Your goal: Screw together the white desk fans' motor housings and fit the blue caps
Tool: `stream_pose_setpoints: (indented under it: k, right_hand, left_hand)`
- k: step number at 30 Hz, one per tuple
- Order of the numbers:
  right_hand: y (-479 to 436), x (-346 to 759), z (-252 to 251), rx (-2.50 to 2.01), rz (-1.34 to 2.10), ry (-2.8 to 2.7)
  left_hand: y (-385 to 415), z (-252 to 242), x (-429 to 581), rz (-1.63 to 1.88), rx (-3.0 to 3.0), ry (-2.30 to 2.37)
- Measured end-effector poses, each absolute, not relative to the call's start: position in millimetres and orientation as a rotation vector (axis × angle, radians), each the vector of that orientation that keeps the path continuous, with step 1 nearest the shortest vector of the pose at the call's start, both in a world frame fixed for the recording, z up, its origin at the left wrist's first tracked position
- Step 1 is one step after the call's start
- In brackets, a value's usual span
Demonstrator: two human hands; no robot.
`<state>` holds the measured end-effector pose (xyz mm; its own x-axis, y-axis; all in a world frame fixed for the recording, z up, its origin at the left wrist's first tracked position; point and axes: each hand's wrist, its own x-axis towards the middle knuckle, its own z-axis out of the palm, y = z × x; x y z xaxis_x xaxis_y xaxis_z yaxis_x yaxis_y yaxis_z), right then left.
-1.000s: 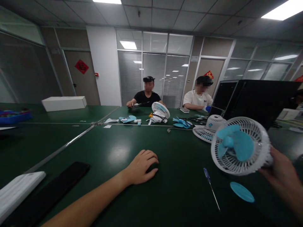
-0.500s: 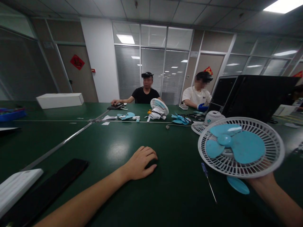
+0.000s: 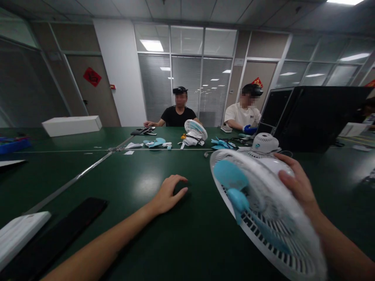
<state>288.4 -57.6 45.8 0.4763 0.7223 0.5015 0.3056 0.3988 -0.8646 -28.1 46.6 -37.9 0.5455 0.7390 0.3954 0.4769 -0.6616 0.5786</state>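
My right hand grips a fan head by its rounded white back, thumb and fingers around the housing. The slatted white grille is tilted steeply, its open front facing left and down. Light-blue blades show inside it, partly hidden by the grille's rim. My left hand rests on the green table, to the left of the fan head. Its thumb and fingers are apart, with nothing between them. Behind the fan head stands a white fan base.
A black computer case stands at the right. Across the table sit two people near another small fan and blue parts. At left lie a black flat object, a white box and a blue tray.
My right hand has turned the fan head from nearly face-up to a steep tilt and brought it left. It now covers the screwdriver's spot. My left hand's fingers have shifted slightly left.
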Motion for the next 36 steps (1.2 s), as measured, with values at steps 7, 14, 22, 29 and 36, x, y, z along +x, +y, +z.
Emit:
stream_pose_setpoints:
  k: [7, 14, 22, 29, 36]
  right_hand:
    - [-47, 226, 49, -0.953, -0.039, -1.910]
    - [-24, 190, 44, -0.972, -0.076, -2.179]
    - [-22, 269, 41, -1.425, -0.139, -2.068]
    - [-48, 433, -2, -2.391, 0.051, -1.487]
    - [-65, 460, -16, -2.344, 0.285, -1.385]
  left_hand:
    - [59, -44, -32, 1.134, 1.850, 1.023]
    - [51, -38, -34, 1.137, 1.935, 0.851]
    - [41, -34, -37, 0.964, 2.182, 0.720]
    - [41, -34, -36, 0.966, 2.144, 0.681]
    - [45, -38, -38, 0.953, 2.113, 0.713]
